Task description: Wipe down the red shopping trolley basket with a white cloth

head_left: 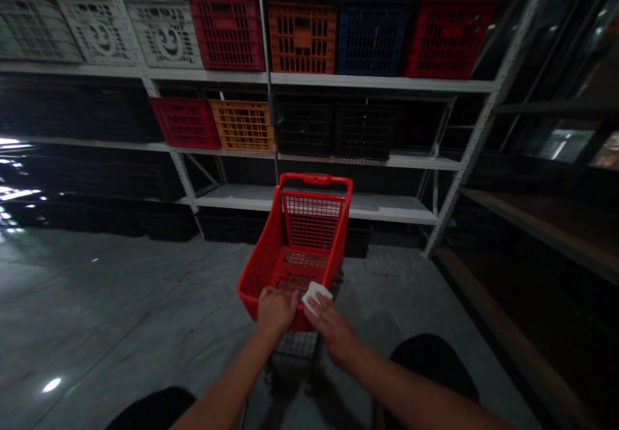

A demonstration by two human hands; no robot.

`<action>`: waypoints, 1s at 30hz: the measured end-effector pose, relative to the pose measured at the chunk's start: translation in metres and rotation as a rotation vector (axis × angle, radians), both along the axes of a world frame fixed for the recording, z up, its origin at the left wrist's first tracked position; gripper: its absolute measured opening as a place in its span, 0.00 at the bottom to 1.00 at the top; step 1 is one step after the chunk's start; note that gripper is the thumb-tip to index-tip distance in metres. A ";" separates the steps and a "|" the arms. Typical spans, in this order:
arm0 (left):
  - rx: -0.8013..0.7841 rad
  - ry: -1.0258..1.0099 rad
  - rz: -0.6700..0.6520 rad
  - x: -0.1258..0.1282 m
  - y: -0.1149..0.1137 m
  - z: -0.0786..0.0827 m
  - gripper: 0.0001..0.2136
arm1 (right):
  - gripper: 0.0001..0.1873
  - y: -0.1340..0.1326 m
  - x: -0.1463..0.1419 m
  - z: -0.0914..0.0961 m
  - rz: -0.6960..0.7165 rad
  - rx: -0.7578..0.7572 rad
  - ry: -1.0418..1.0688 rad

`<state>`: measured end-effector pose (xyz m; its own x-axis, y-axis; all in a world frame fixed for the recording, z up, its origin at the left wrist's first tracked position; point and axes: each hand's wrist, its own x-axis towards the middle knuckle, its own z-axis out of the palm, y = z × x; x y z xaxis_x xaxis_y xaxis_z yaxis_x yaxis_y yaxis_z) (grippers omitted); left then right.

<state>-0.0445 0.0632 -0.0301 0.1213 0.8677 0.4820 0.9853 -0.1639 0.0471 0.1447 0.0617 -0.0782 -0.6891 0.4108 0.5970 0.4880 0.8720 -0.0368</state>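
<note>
A red plastic shopping cart (271, 256) stands on the floor right in front of me, its basket empty. My left hand (275, 311) is closed over the near rim of the cart. My right hand (331, 330) rests beside it on the same rim, fingers pinched on a small white object (316, 293), perhaps a folded paper or card. My knees show dark at the bottom edge.
A white metal shelf rack (377, 83) faces me with white, red, orange, blue and black crates (302, 38) on its levels. A second, wooden-shelved rack (536, 224) runs along the right. Grey concrete floor (120, 314) stretches to the left.
</note>
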 end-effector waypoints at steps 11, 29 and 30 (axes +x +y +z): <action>-0.017 -0.011 -0.118 -0.039 -0.014 -0.004 0.22 | 0.25 0.059 0.020 0.043 -0.198 0.008 0.023; -0.264 0.031 -0.268 -0.102 -0.033 0.015 0.15 | 0.18 0.037 -0.010 0.056 0.139 0.062 -0.036; -0.277 0.036 -0.265 -0.106 -0.032 0.017 0.15 | 0.18 0.053 0.002 0.061 0.088 0.061 -0.023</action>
<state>-0.1504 0.0310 -0.0130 0.3713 0.9009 0.2247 0.9123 -0.3990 0.0920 0.1464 0.1146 -0.0169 -0.7343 0.3115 0.6032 0.4099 0.9117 0.0282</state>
